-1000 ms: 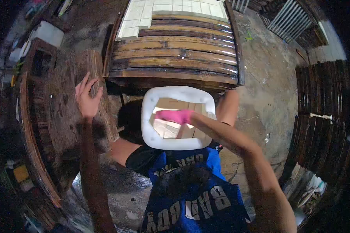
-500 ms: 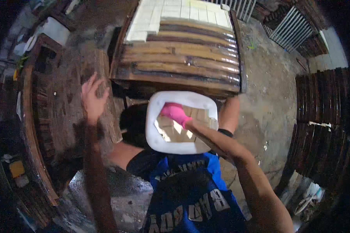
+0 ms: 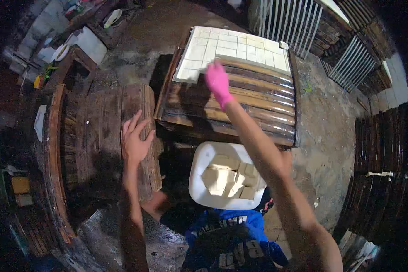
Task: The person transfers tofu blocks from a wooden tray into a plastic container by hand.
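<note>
My right hand point(image 3: 218, 85), in a pink glove, is over the slatted wooden rack point(image 3: 258, 102), at the near edge of the laid-out white blocks point(image 3: 240, 47). Its fingers look bunched together, and anything in them is hidden. These blocks resemble tofu and lie in close rows across the rack's far part. A white plastic tub point(image 3: 198, 181) below my right forearm holds several pale tofu-like blocks point(image 3: 231, 174). My bare left hand point(image 3: 137, 138) is open with fingers spread, above the right edge of a dark wooden bench point(image 3: 102, 136); contact is unclear.
Metal bar grates point(image 3: 288, 22) lean behind the rack. Dark slatted panels point(image 3: 378, 145) stand at the right. A white box point(image 3: 88, 44) is at the upper left. The concrete floor point(image 3: 324, 131) looks wet and stained.
My gloved right hand has moved out of the tub and forward to the rack's blocks. The view has shifted, with the rack and tub now lower and further right. My left hand stays open.
</note>
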Tool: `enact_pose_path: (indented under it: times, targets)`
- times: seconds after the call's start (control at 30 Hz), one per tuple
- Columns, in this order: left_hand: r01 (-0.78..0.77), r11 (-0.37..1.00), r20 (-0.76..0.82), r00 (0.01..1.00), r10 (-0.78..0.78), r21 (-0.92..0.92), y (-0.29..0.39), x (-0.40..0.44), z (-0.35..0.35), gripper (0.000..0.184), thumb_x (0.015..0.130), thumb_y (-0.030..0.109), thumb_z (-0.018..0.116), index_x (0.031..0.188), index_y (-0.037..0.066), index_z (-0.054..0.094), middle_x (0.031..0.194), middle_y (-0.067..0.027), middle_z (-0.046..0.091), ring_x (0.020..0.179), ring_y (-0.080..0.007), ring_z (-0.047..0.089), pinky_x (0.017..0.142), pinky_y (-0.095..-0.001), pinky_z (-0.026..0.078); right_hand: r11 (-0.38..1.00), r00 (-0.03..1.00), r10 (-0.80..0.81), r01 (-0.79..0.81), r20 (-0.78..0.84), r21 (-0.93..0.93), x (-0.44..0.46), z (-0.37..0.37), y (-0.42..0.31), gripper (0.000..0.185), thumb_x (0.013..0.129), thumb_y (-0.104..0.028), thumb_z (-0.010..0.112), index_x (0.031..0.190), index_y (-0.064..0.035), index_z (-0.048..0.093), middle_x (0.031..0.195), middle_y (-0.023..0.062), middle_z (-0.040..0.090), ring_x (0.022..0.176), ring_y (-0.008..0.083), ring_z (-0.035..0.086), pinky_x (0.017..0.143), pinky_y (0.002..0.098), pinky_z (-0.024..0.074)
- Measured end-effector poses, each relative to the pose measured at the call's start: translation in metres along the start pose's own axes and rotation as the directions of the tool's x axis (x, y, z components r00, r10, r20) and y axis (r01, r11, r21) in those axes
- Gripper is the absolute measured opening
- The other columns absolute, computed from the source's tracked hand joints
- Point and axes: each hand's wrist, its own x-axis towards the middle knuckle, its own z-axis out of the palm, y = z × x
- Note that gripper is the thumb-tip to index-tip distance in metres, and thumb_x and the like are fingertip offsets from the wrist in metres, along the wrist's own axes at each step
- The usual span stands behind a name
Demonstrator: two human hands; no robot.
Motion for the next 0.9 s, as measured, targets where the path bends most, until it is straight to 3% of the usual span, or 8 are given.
enact_pose_path:
  times: [0.17,0.3,0.43,0.57,0.67,0.73,0.77,0.9]
  targets:
    - [0.08,0.995,0.05,0.995,-0.084,0.067,0.008,0.004,-0.008,0.034,0.084,0.024,0.072,0.116,0.012,0.07,0.151,-0.0023,0.045,0.133,-0.0333,0.043,0.11,-0.0466,0.038,0.927,0.915,0.225,-0.308,-0.336,-0.216,0.073,0.072,0.025,0.06,0.097,-0.03,0.038,0.145,0.0063,0.038,0.154,0.0291,0.032,0.146,0.042,0.023,0.12,0.0456,0.0212]
    - [0.109,0.992,0.105,0.988,-0.114,0.06,0.008,0.004,-0.005,0.035,0.085,0.025,0.072,0.118,0.013,0.069,0.151,-0.0017,0.045,0.134,-0.0318,0.042,0.111,-0.0458,0.037,0.863,0.762,0.458,-0.258,-0.457,0.434,0.088,0.106,0.0,0.054,0.088,-0.022,0.06,0.135,0.0029,0.049,0.121,0.0229,0.065,0.107,0.039,0.065,0.094,0.0464,0.0504]
    - [0.076,0.996,0.038,0.996,-0.078,0.036,0.001,0.006,-0.003,0.036,0.082,0.023,0.074,0.117,0.014,0.069,0.15,-0.0007,0.046,0.133,-0.032,0.043,0.11,-0.0465,0.037,0.554,0.732,0.292,-0.654,0.615,0.516,0.125,0.047,0.032,0.049,0.089,-0.032,0.067,0.126,0.0003,0.061,0.127,0.0173,0.063,0.109,0.027,0.064,0.088,0.0454,0.0531]
    - [0.061,0.998,0.052,0.997,-0.062,0.023,0.002,0.008,-0.001,0.037,0.079,0.021,0.074,0.116,0.014,0.069,0.15,-0.0007,0.047,0.133,-0.033,0.043,0.11,-0.0468,0.037,0.593,0.695,0.163,-0.636,0.7,0.493,0.134,0.062,0.038,0.038,0.093,-0.015,0.063,0.13,-0.0052,0.061,0.134,0.0142,0.061,0.117,0.0266,0.062,0.095,0.0418,0.0541]
    - [-0.021,0.999,0.076,0.997,0.018,0.035,-0.005,0.007,0.005,0.038,0.079,0.019,0.074,0.117,0.014,0.068,0.15,-0.0019,0.047,0.133,-0.0326,0.044,0.11,-0.0473,0.036,0.934,0.82,-0.353,0.337,0.451,0.118,0.131,0.054,0.085,0.045,0.087,-0.011,0.071,0.131,-0.0076,0.06,0.129,0.0136,0.063,0.116,0.0273,0.063,0.096,0.0368,0.0557]
    - [-0.114,0.991,0.023,0.993,0.112,0.064,-0.009,0.006,0.002,0.039,0.079,0.017,0.074,0.117,0.013,0.067,0.15,-0.0037,0.047,0.132,-0.0324,0.044,0.11,-0.0473,0.036,0.884,0.904,0.031,-0.225,0.427,0.41,0.102,0.031,0.06,0.047,0.084,-0.012,0.074,0.129,-0.0079,0.061,0.122,0.0135,0.066,0.113,0.026,0.064,0.09,0.0355,0.0587]
    - [-0.134,0.99,0.034,0.991,0.132,0.052,-0.008,0.011,0.003,0.039,0.079,0.017,0.074,0.117,0.013,0.067,0.15,-0.0037,0.047,0.132,-0.0324,0.044,0.11,-0.0473,0.036,0.462,0.849,0.24,-0.526,0.471,0.714,0.107,0.029,0.059,0.047,0.083,-0.013,0.075,0.128,-0.008,0.061,0.12,0.0136,0.067,0.112,0.0248,0.065,0.087,0.0348,0.06]
    - [-0.101,0.991,-0.018,0.995,0.103,0.09,0.003,0.006,0.005,0.039,0.08,0.014,0.075,0.118,0.013,0.067,0.15,-0.0049,0.046,0.131,-0.0333,0.044,0.109,-0.0467,0.038,0.541,0.939,0.053,-0.313,0.34,0.78,0.082,-0.008,0.102,0.025,0.085,-0.013,0.074,0.106,-0.0007,0.07,0.098,0.0085,0.07,0.084,0.0157,0.066,0.061,0.0327,0.0537]
